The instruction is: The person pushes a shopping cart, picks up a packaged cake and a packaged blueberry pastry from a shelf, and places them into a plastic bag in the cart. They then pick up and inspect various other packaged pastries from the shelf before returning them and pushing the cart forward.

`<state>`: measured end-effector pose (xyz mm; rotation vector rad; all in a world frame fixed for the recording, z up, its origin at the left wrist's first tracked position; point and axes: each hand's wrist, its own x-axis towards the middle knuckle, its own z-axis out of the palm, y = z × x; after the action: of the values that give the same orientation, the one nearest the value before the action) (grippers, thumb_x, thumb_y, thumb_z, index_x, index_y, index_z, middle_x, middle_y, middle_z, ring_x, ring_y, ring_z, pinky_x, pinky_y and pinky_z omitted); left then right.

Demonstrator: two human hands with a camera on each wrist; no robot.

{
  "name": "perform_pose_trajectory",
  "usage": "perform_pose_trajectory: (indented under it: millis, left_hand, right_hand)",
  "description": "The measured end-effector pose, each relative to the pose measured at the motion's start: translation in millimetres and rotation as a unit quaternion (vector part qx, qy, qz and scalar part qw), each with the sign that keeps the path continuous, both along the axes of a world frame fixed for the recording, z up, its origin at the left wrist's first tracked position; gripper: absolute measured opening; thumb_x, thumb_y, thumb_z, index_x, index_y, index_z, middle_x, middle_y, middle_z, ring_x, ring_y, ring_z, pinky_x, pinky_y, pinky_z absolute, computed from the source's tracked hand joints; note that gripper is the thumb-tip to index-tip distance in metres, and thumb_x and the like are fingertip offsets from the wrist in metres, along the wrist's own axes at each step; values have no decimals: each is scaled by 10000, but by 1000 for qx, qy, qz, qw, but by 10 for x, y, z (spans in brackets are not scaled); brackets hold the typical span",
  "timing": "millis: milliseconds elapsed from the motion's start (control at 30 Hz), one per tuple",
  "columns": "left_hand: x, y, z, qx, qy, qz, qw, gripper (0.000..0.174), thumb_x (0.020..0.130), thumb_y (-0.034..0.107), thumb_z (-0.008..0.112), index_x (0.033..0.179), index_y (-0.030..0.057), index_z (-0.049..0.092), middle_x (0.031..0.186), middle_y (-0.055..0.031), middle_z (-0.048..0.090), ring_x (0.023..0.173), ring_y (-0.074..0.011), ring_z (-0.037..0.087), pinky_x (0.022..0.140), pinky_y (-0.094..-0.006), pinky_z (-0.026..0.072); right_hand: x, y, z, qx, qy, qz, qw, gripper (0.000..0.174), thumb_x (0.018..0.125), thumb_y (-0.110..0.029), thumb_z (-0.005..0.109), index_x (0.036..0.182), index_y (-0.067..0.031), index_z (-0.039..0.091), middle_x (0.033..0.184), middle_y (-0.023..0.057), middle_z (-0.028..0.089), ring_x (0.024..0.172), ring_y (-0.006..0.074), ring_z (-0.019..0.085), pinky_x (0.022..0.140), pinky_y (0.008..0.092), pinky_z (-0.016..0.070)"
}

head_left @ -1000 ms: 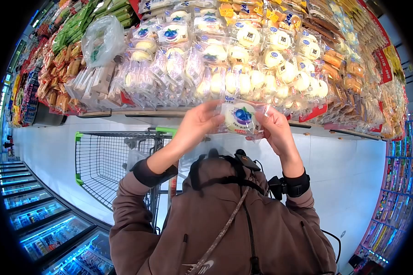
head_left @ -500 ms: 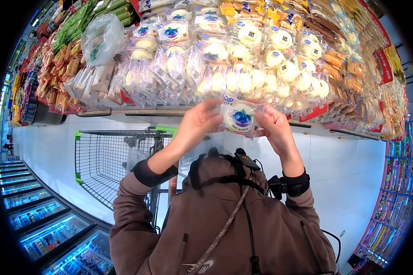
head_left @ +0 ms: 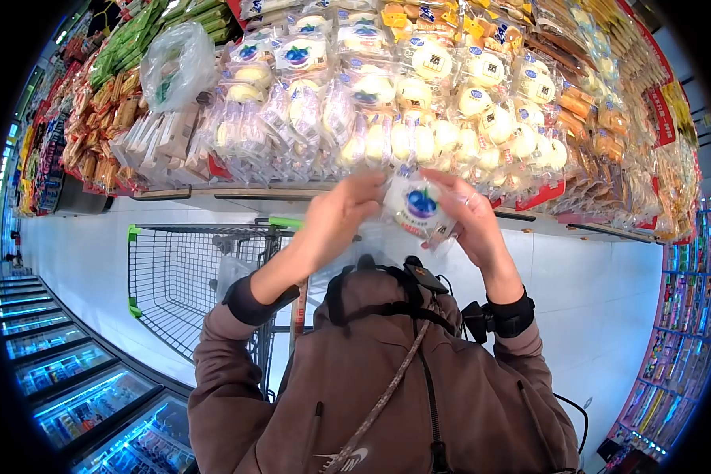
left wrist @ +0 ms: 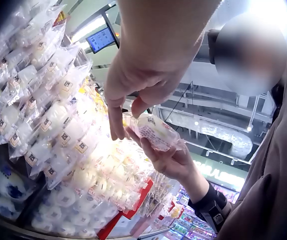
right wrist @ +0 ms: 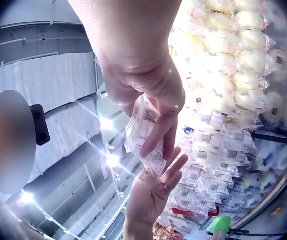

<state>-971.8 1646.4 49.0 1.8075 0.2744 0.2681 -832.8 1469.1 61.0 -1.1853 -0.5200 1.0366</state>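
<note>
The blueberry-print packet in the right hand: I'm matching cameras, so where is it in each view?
Head: the packet sits slightly right of and above centre.
Left wrist: the packet is just right of and below centre.
Right wrist: the packet is near the middle.
Shared landmark: the right hand gripping it.

The held blueberry-printed bun packet catches the light, its clear plastic film crinkled and glossy. Over on the far side, the heaped bun packets look just as slick and shiny. To their left sits a plastic bag, thin, cloudy and wrinkled. Nearer me, the brown hooded jacket is matt cloth, its drawcord woven. On the left, the shopping trolley is thin metal wire; the floor looks smooth, faintly glossy.
</note>
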Motion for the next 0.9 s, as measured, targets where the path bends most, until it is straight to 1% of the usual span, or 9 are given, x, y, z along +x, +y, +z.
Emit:
perform_pose_trajectory:
  millis: [100, 200, 333, 433, 533, 633, 733, 833, 900]
  left_hand:
    - [22, 210, 90, 341, -151, 93, 923, 405, 804, -10, 568, 1197, 34, 481, 1168, -129, 545, 999, -241, 576, 858, -326, 459]
    - [150, 406, 269, 512, -163, 138, 832, 390, 794, 12, 585, 1173, 34, 494, 1168, -141, 536, 1027, -297, 547, 890, -364, 438]
    - [307, 500, 176, 508, -137, 159, 835, 341, 784, 57, 594, 1109, 10, 501, 1155, -138, 528, 1072, -284, 506, 942, -404, 384]
    - [334, 523, 90, 492, -132, 162, 845, 317, 791, 52, 578, 1095, 0, 506, 1131, -141, 541, 1055, -289, 515, 949, -417, 375]
    - [315, 557, 23, 519, -136, 160, 828, 296, 796, 31, 555, 1088, -1, 512, 1115, -142, 551, 1054, -287, 518, 954, -418, 371]
    - [320, 596, 2, 524, -140, 156, 825, 285, 799, 8, 536, 1083, -3, 516, 1106, -142, 558, 1058, -280, 519, 960, -418, 366]
    - [297, 598, -3, 522, -138, 153, 827, 287, 795, -6, 528, 1082, -4, 517, 1109, -145, 557, 1067, -276, 516, 969, -420, 358]
    - [277, 595, 0, 522, -136, 148, 829, 313, 777, -25, 525, 1089, -4, 513, 1116, -148, 552, 1074, -277, 511, 978, -422, 349]
    - [264, 604, -3, 522, -134, 145, 830, 332, 763, -38, 523, 1093, -4, 510, 1120, -150, 549, 1078, -277, 508, 983, -423, 343]
  right_hand:
    - [44, 119, 160, 29, -7, -81, 996, 380, 889, -166, 495, 1253, -63, 461, 1160, 56, 527, 985, 133, 539, 680, 246, 516]
    - [159, 445, 194, 69, -91, -127, 985, 380, 889, -170, 499, 1251, -57, 462, 1127, 61, 542, 917, 113, 539, 650, 209, 481]
    - [209, 838, 70, -21, -220, -132, 966, 368, 888, -159, 497, 1234, -36, 465, 1010, 84, 568, 776, 80, 502, 600, 205, 434]
    - [137, 1013, -10, -55, -317, -160, 933, 359, 872, -119, 486, 1212, -6, 459, 977, 161, 545, 744, 160, 509, 635, 283, 431]
    - [106, 1223, -197, 20, -458, -233, 858, 355, 851, -91, 482, 1188, 18, 454, 1115, 234, 492, 908, 336, 535, 786, 383, 444]
    - [16, 1314, -188, 4, -585, -285, 759, 367, 836, -83, 494, 1186, 17, 454, 1167, 240, 467, 989, 349, 526, 821, 383, 457]
    - [-131, 1341, -140, -72, -619, -251, 741, 414, 788, -70, 531, 1185, 17, 455, 1212, 247, 436, 1008, 351, 525, 808, 358, 478]
    - [-179, 1432, -349, -102, -723, -286, 620, 494, 723, -75, 575, 1194, 12, 453, 1223, 255, 429, 1010, 356, 529, 785, 331, 491]
    - [-185, 1416, -395, -94, -728, -284, 617, 505, 704, -72, 582, 1185, 24, 461, 1211, 253, 444, 1004, 358, 533, 790, 330, 490]
